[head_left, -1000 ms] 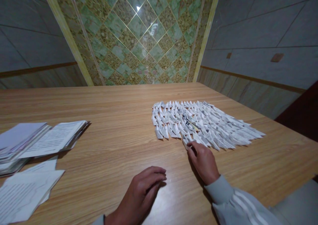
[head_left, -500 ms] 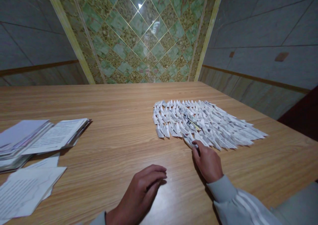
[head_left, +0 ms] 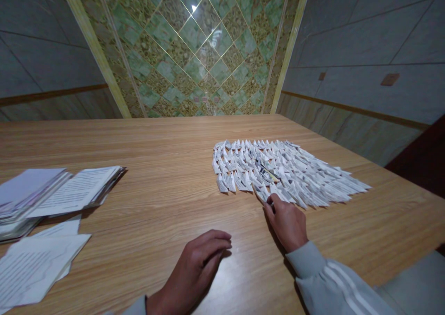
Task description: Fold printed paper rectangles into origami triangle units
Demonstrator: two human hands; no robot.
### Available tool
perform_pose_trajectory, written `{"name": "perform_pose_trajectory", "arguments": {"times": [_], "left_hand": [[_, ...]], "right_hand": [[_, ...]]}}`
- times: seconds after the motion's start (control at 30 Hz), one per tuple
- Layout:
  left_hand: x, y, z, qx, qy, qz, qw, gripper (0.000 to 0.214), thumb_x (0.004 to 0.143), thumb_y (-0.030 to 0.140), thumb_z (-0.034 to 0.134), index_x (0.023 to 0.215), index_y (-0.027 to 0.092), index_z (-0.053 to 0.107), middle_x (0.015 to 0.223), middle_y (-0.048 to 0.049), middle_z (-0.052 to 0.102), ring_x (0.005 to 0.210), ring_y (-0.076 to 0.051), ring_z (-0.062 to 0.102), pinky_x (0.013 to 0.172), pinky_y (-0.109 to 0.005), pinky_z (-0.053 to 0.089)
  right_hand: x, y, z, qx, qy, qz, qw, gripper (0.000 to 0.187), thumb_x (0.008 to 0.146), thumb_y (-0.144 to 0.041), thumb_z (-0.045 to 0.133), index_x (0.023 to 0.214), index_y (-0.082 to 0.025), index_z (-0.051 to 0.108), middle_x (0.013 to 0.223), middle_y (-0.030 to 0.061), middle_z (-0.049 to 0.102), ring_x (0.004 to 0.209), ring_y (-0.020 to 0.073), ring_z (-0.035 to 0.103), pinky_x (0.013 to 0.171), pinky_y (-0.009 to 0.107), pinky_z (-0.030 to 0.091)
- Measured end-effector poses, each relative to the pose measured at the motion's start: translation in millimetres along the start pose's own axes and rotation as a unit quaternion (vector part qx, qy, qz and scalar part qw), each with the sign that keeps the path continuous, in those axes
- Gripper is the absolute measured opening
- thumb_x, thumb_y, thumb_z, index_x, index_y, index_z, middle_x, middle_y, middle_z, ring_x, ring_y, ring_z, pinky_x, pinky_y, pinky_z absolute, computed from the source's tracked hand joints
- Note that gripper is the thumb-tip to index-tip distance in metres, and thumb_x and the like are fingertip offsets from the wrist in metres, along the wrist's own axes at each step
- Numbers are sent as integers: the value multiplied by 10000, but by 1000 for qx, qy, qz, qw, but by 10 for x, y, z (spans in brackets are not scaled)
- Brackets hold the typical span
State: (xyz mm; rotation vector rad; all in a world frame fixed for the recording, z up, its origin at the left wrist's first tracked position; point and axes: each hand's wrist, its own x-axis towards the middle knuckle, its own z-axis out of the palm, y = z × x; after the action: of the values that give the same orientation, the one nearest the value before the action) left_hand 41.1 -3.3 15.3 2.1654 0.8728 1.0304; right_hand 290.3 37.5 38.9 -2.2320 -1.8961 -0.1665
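Rows of small folded paper boats (head_left: 299,171), made from printed white paper, stand close together on the right of the wooden table (head_left: 156,152). My right hand (head_left: 288,223) is at their near edge, thumb and fingers pinched on one paper boat (head_left: 262,193) in the front row. The fingers partly cover this boat. Lower and to the left, my left hand (head_left: 196,264) hovers over or rests on the bare wood, palm down. Its fingers are slightly bent with a gap at the thumb, and nothing shows in them.
At the left lies a thick stack of papers (head_left: 31,189) beside a pile of printed sheets (head_left: 74,189). Loose written sheets (head_left: 38,264) lie nearer to me. The tabletop ends before a green tiled wall (head_left: 205,50). Something pale (head_left: 417,282) stands beyond the right edge.
My right hand has shifted very slightly left and away from me, still pinching the paper boat. My left hand keeps its pose. The whole view has slid a little.
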Motion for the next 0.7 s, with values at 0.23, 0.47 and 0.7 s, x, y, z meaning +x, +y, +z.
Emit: {"name": "perform_pose_trajectory", "arguments": {"times": [0.23,0.47,0.7], "left_hand": [[-14,-28,21,-5,8,-5,1000,208,957,123,548,1023,229,714,1054,-78,742,966,-189,704,838,-264,552],[5,-17,0,-4,-3,-5,1000,217,958,117,537,1019,229,711,1063,-75,739,971,-187,701,842,-263,550],[7,-13,0,-7,-5,-12,1000,222,955,105,533,1010,225,712,1056,-79,738,969,-191,698,836,-267,547]], "right_hand": [[32,13,-42,36,-12,12,999,209,962,-347,564,875,-224,709,756,56,751,722,204,695,537,262,271],[44,47,-48,47,-20,34,998,227,952,-366,565,863,-237,729,787,53,757,736,209,689,537,262,268],[27,15,-94,24,-19,55,998,232,956,-387,555,901,-241,727,792,72,754,731,231,690,528,269,246]]}}
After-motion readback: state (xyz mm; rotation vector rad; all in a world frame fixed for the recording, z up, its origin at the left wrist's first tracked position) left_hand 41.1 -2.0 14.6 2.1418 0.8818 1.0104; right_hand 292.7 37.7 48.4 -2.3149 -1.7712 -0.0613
